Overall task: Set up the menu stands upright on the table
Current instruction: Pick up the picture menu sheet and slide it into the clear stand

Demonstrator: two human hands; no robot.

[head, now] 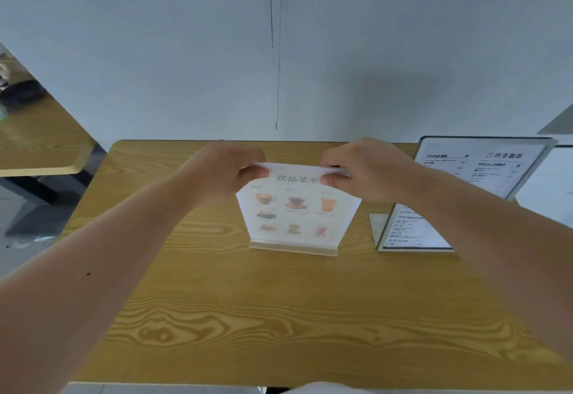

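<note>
Wood-grain table [279, 316] against grey wall [155, 52], both hands [224, 173] [369, 170] pinching upright drinks menu [297, 210], 2nd stand [465, 189] right.

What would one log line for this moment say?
left hand: pinching drinks menu stand top | right hand: same | stand: upright on table | second menu stand: at right
</note>
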